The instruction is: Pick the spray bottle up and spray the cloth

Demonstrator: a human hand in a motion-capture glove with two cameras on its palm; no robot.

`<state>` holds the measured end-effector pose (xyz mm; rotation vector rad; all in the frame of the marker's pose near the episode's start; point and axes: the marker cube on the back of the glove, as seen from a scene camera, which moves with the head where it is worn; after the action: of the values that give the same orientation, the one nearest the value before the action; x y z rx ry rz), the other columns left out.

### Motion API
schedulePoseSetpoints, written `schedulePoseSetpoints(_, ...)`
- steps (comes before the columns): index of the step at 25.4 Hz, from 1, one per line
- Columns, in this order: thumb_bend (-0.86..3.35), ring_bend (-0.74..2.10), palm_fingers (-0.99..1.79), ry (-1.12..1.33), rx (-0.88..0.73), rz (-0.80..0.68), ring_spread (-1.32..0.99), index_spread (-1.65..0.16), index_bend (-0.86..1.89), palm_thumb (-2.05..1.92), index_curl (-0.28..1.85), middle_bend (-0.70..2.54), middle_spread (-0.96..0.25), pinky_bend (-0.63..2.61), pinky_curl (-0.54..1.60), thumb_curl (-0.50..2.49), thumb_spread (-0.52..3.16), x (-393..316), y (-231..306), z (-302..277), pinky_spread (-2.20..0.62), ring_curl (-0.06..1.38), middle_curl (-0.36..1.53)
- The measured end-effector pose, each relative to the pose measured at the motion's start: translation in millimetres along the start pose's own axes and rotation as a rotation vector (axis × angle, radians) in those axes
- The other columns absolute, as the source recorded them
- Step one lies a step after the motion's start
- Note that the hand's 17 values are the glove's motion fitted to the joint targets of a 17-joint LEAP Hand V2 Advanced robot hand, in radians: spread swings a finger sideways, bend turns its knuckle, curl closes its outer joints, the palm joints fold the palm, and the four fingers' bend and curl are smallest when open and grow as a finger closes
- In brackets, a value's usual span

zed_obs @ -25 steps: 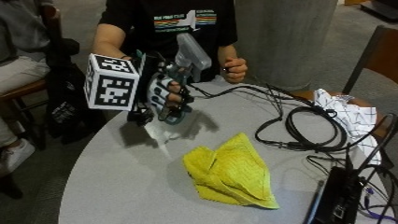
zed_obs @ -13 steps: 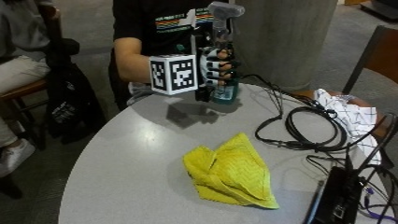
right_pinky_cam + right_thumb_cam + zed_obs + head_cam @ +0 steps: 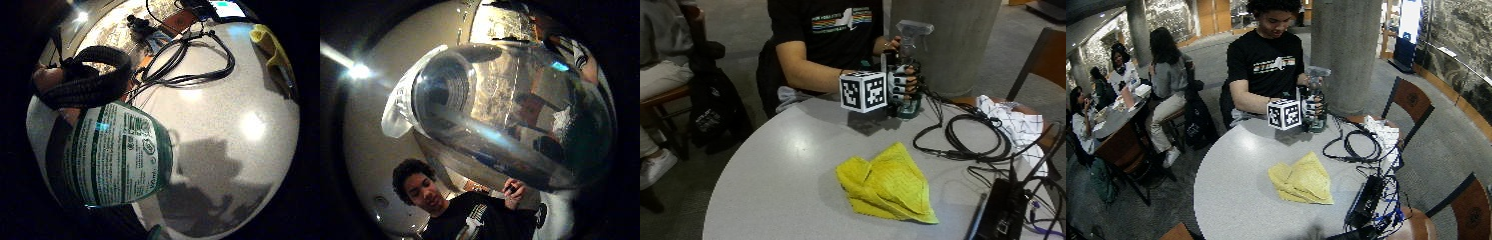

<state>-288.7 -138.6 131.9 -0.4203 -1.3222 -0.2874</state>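
Beyond the yellow cloth (image 3: 887, 184), my gloved right hand (image 3: 901, 85) now holds the spray bottle (image 3: 909, 62) upright (fingers wrapped round it), base seemingly near the table (image 3: 773, 170); spraying comes next.

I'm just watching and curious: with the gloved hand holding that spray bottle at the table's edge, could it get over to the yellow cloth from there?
Probably yes. The gloved right hand grips the spray bottle upright, and bare table lies between it and the yellow cloth. The cables sit off to the side.
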Motion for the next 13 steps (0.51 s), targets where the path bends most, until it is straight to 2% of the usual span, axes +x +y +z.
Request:
schedulePoseSetpoints(9, -0.05, 0.21, 1.08, 0.068, -0.037, -0.002, -0.07, -0.22, 0.14, 0.9, 0.52, 0.3, -0.07, 0.28, 0.3, 0.56, 0.84, -2.2, 8.6, 4.1, 0.08, 0.37, 0.49)
schedulePoseSetpoints(13, -0.05, 0.24, 0.78, 0.192, -0.058, -0.01, -0.07, -0.26, -0.06, 0.86, 0.43, 0.24, -0.07, 0.43, 0.35, 0.53, 0.86, -11.6, 30.3, -15.6, 0.08, 0.39, 0.47)
